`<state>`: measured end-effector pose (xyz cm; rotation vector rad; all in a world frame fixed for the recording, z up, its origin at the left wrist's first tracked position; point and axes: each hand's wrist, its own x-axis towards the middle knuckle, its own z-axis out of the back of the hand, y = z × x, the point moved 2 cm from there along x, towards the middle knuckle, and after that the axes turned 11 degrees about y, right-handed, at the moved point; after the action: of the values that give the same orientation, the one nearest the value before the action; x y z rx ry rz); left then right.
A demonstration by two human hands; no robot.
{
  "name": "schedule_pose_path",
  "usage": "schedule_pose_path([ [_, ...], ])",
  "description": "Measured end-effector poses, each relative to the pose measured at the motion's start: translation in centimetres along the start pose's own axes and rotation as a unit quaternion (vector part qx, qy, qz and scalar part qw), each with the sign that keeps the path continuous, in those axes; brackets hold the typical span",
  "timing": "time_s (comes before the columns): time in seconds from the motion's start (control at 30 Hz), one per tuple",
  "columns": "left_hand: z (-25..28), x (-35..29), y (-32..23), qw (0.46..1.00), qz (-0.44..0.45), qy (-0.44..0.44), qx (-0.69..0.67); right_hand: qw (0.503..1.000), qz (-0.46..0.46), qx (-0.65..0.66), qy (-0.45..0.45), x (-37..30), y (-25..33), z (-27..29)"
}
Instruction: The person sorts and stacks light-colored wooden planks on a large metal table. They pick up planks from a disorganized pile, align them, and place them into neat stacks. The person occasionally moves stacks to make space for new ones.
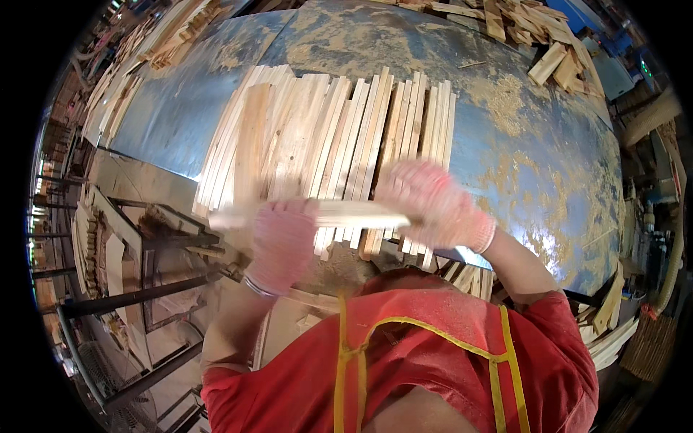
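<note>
A pale wooden strip (357, 213) lies crosswise in front of me, above the near ends of a row of strips. My left hand (284, 234), in a pinkish knit glove, is closed around it left of its middle. At its right end is my right hand (440, 206), in a matching glove. Motion blurs that hand, but its fingers appear bent around the strip's end. Beneath and beyond both hands, many narrow wooden strips (328, 137) lie side by side, pointing away from me. A wider, browner board (253, 133) rests on the left part of the row.
The strips rest on a blue-grey metal table (534, 216) strewn with sawdust. Scrap wood (559, 58) is heaped at the far right, and more boards (177, 32) lie far left. A dark metal frame (130, 299) stands near left. Wood pieces (469, 278) sit below the table's near edge.
</note>
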<state>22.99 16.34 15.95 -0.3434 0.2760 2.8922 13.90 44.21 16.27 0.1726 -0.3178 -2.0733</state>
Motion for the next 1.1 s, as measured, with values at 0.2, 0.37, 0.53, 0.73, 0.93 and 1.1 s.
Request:
schedule_pose_path([
  [0.2, -7.3, 2.2, 3.3, 0.908, 0.136, 0.053, -0.392, 0.839, -0.377, 0.367, -0.138, -6.4, -10.6, -8.6],
  [0.37, -11.2, 6.9, 6.7, 0.911, 0.18, 0.013, -0.37, 0.75, -0.46, 0.451, 0.148, -3.4, -8.6, -12.3],
  [0.53, -17.0, 8.0, 9.2, 0.936, 0.189, -0.071, -0.287, 0.796, -0.422, 0.419, 0.115, -1.8, -8.2, -17.2],
  [0.73, -11.2, 9.4, 6.4, 0.936, 0.27, 0.04, -0.221, 0.774, -0.416, 0.446, 0.171, -2.0, -8.7, -14.4],
  [0.93, -8.9, 10.3, 3.5, 0.937, 0.305, -0.023, -0.169, 0.75, -0.392, 0.488, 0.215, -2.3, -10.7, -17.2],
  [1.1, -12.8, 9.1, 5.9, 0.886, 0.307, 0.053, -0.343, 0.761, -0.273, 0.569, 0.148, -3.1, -13.5, -18.3],
])
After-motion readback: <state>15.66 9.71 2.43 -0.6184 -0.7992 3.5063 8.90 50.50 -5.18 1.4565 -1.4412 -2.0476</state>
